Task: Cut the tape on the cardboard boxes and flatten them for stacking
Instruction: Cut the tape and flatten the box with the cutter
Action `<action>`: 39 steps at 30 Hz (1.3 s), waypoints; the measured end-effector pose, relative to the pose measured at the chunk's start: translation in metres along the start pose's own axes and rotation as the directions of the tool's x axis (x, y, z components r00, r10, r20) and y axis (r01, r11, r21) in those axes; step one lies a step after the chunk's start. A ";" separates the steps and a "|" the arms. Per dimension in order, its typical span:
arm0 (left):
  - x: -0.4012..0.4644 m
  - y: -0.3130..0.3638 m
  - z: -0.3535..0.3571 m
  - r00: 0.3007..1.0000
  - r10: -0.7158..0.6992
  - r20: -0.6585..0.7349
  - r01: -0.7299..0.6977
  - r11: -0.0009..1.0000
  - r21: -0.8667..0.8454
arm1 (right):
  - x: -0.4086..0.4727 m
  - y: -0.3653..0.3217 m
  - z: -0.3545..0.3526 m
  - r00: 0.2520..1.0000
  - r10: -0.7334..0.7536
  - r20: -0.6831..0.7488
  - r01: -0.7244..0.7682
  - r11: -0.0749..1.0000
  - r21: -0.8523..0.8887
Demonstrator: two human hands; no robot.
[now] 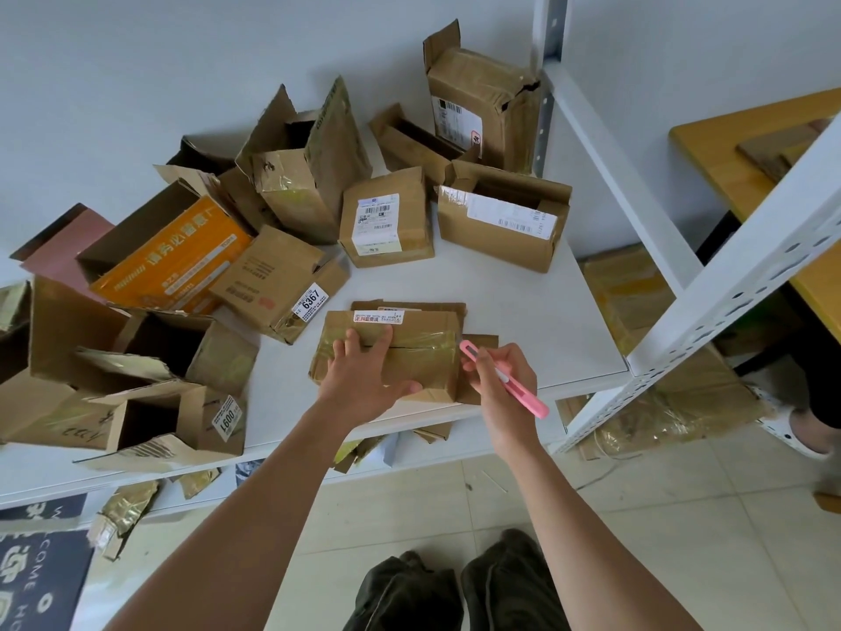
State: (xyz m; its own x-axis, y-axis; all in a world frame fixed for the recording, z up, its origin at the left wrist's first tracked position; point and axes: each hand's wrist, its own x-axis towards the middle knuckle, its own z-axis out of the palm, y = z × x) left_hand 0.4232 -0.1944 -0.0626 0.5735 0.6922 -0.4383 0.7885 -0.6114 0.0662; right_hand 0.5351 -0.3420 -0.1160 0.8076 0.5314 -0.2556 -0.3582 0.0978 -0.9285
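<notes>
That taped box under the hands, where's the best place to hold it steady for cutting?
Press down from above on the taped box top at its left half, as the left hand does; that leaves the seam's right end clear for the pink cutter.

Both bare forearms reach forward and upward from the bottom of the view. The left hand (364, 378) lies palm down with the fingers spread and nearly straight, the fingertips pointing away from the person and the thumb stretched out to the right. The right hand (503, 380) is beside it, a little to the right, and its fingers are curled in a pen-like grip, wrist slightly bent.
</notes>
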 end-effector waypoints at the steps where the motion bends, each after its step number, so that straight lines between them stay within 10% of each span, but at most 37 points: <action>1: 0.000 0.000 -0.001 1.000 -0.002 0.003 0.002 1.000 0.002 | -0.002 0.001 -0.001 1.000 -0.003 0.011 0.003 1.000 -0.019; 12: 0.001 0.002 -0.001 1.000 -0.017 0.011 0.017 1.000 -0.017 | -0.040 0.014 -0.012 0.994 0.014 0.109 -0.001 0.993 -0.119; 18: -0.008 0.002 0.014 0.996 0.058 -0.072 -0.073 0.969 -0.235 | -0.010 -0.008 -0.024 0.995 -0.030 -0.098 0.040 0.994 0.097; 23: -0.008 0.013 0.021 0.948 0.224 -0.225 -0.272 0.938 -0.214 | 0.025 -0.032 -0.001 0.950 -0.299 0.089 0.312 0.892 -0.326; 27: -0.007 0.009 0.016 0.975 -0.145 -0.169 0.071 0.922 -0.381 | 0.008 -0.016 0.010 0.915 -0.392 0.096 0.394 0.814 -0.426; 31: -0.004 -0.005 0.015 0.916 -0.391 0.095 0.322 0.573 -0.754 | -0.027 0.008 0.011 0.881 -0.465 0.086 0.457 0.789 -0.412; 39: 0.008 0.002 0.000 0.996 -0.082 -0.039 0.044 0.813 -0.580 | 0.020 -0.027 0.007 0.845 -0.531 -0.057 0.466 0.785 -0.408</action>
State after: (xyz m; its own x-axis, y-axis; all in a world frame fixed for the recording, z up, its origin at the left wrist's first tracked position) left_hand 0.4297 -0.1904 -0.0664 0.5150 0.7543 -0.4071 0.7957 -0.2439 0.5544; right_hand 0.5579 -0.3276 -0.0940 0.8998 0.3488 0.2619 0.2862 -0.0188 -0.9580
